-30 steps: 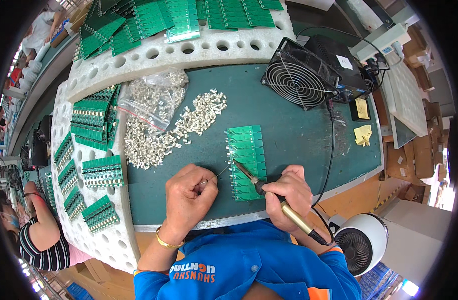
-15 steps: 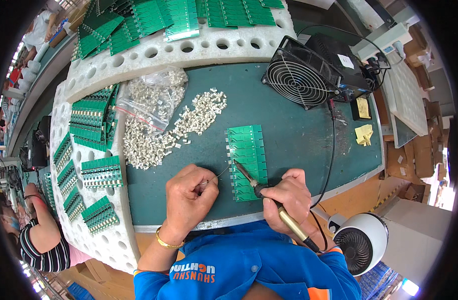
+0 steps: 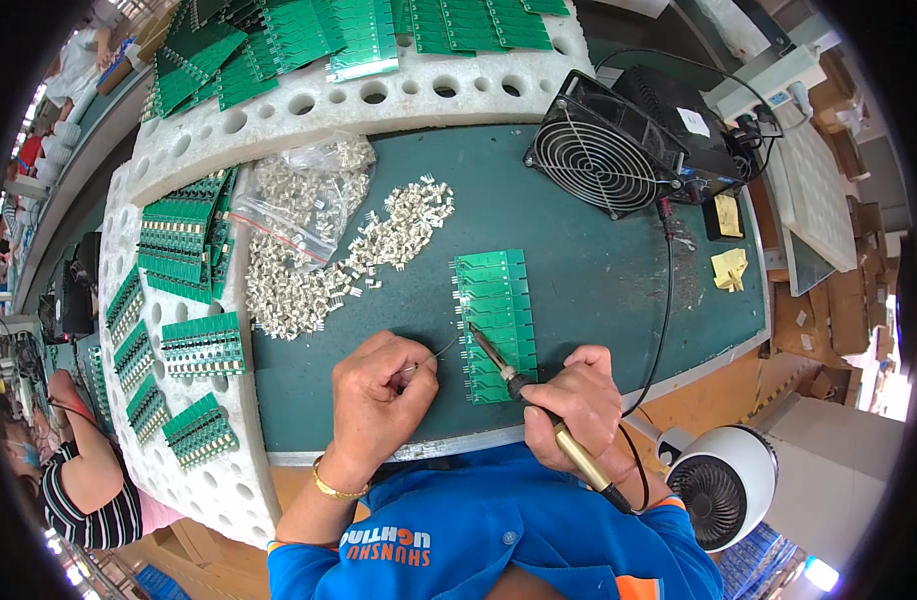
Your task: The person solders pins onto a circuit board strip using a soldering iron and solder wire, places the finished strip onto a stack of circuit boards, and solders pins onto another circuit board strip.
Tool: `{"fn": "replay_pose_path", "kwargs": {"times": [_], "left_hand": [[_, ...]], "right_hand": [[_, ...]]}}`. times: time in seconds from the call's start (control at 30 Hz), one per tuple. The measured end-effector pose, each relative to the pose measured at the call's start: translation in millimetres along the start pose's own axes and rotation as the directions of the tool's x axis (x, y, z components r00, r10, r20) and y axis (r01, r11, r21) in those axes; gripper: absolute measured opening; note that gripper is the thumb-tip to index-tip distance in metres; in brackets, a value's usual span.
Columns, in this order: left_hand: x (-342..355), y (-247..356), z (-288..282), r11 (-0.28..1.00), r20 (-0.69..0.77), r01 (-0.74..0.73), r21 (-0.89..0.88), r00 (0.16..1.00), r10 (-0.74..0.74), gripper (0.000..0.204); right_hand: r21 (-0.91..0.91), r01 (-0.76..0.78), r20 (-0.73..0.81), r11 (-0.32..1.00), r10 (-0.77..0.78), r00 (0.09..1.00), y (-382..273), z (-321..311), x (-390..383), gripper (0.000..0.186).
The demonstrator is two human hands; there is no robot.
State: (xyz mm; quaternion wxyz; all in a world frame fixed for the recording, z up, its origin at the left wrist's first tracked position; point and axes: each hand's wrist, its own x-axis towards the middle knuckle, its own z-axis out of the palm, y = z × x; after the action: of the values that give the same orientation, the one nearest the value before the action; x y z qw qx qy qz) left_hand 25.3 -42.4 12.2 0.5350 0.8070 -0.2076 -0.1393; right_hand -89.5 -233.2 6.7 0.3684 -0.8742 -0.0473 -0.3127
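Note:
A green circuit board panel lies on the dark green work mat, with a row of small white connectors along its left edge. In my right hand is a soldering iron, gripped near its black collar. Its tip rests at the panel's left edge, around the middle connectors. My left hand is closed in a pinch on a thin solder wire, whose free end reaches toward the iron's tip. Whether tip and wire touch is too small to tell.
Loose white connectors are heaped left of the panel, beside a plastic bag of them. White foam boards carry more green panels at the back and left. A black fan stands back right; the iron's cord trails there.
The soldering iron and my right hand have shifted very slightly, with the tip a little lower along the panel's edge. My left hand looks almost still.

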Motion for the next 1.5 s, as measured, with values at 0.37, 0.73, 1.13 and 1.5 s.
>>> {"fn": "replay_pose_path", "kwargs": {"times": [0.37,0.73,1.13,1.5], "left_hand": [[0.1,2.3,-0.1,1.0,0.002,-0.005,0.014,1.0,0.005,0.005],[-0.4,1.2,1.2,1.0,-0.002,0.013,-0.015,1.0,-0.013,0.006],[-0.1,1.4,2.3,1.0,-0.002,0.014,-0.021,1.0,-0.014,0.007],[0.1,0.7,1.6,1.0,0.002,0.002,-0.003,1.0,-0.002,0.006]], "right_hand": [[-0.009,-0.004,0.042,1.0,0.004,0.999,-3.4,-3.1,-1.1,0.024],[-0.009,-0.007,0.042,1.0,0.008,0.999,-2.7,-2.9,-1.0,0.024],[-0.023,0.006,0.052,1.0,-0.005,0.999,-3.2,-3.3,-2.6,0.024],[-0.03,0.007,0.065,1.0,-0.005,0.998,-4.4,-5.9,-0.5,0.023]]}}
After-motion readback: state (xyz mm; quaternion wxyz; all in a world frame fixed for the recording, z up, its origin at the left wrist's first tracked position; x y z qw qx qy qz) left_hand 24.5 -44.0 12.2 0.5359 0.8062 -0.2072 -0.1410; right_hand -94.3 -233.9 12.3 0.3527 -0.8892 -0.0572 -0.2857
